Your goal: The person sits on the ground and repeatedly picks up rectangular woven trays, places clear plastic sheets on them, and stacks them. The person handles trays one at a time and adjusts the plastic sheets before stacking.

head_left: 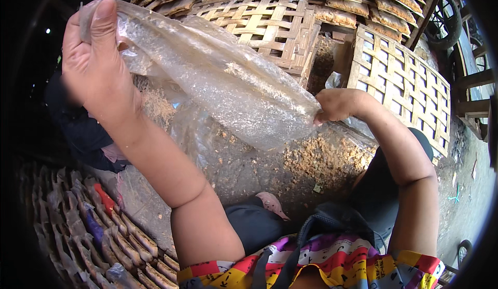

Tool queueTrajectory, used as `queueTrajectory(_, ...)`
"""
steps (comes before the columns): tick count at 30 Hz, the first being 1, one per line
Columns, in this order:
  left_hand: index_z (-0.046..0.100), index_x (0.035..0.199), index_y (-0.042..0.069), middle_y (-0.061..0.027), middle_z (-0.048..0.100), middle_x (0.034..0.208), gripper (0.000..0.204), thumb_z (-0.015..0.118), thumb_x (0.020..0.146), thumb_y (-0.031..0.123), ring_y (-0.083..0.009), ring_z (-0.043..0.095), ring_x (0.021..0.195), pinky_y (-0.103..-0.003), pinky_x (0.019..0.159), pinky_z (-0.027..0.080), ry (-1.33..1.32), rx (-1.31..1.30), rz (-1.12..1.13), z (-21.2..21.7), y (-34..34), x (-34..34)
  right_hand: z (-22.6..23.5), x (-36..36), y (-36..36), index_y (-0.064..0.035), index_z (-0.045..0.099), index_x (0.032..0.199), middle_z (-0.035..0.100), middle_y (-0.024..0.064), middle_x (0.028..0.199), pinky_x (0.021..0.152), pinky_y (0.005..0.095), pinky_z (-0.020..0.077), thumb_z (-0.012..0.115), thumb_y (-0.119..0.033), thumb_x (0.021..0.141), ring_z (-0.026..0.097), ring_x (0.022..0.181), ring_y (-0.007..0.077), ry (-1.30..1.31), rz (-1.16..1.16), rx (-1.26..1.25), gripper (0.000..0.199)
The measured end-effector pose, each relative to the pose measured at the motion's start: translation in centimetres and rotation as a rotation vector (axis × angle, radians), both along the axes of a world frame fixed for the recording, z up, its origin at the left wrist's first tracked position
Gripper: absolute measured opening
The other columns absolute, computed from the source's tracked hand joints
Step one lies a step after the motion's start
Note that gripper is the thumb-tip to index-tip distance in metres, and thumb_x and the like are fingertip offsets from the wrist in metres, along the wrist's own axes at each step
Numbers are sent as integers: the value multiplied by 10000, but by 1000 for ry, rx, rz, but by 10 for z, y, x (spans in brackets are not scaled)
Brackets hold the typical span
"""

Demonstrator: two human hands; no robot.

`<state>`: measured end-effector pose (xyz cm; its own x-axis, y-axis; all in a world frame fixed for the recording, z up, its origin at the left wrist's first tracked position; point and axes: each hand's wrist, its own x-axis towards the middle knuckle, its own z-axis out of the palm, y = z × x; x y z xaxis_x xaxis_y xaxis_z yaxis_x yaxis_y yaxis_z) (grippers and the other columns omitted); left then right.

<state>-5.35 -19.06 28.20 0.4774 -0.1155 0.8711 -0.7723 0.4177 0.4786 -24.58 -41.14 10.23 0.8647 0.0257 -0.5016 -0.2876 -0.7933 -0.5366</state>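
Observation:
A clear, crumpled plastic bag (223, 76) is stretched slantwise between both my hands. My left hand (96, 50) is raised at the upper left and pinches the bag's upper end between thumb and fingers. My right hand (337, 105) grips the bag's lower end at the centre right. Small crumbs cling inside the bag. Beneath it lies a larger plastic sheet (290, 159) covered with brown crumbs.
Woven bamboo trays (270, 24) stand behind the bag, one (402, 84) leaning at the right. Flat brown cakes (332, 1) are stacked on racks at the top. Several packed bags (98, 227) lie in rows at the lower left. A wheel (446, 22) is at the upper right.

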Motion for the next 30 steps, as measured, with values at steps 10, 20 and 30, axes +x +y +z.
queueTrajectory(10, 655, 915, 5, -6, 633, 758, 197, 741, 859, 174, -74, 558, 660, -210, 584, 438, 40, -13, 69, 3, 8, 6, -9, 19, 6, 121, 620, 989, 660, 259, 925, 838, 429, 492, 687, -421, 851, 640, 940, 400, -109, -28, -91, 563)
queueTrajectory(20, 618, 1192, 87, -174, 595, 1174, 451, 720, 835, 343, -280, 537, 1118, -399, 993, 390, -274, 495, 1259, -10, 42, 57, 17, 18, 2, 54, 661, 965, 670, 205, 776, 678, 409, 474, 707, -357, 850, 656, 737, 312, -189, 12, -39, 429)
queueTrajectory(30, 599, 1071, 4, -79, 679, 899, 308, 709, 836, 171, -165, 626, 870, -322, 790, 479, -89, 1733, -768, -175, -79, -23, 20, 21, -6, -40, 698, 1022, 699, 159, 837, 721, 388, 480, 672, -260, 880, 659, 768, 259, -202, 71, 126, 263)
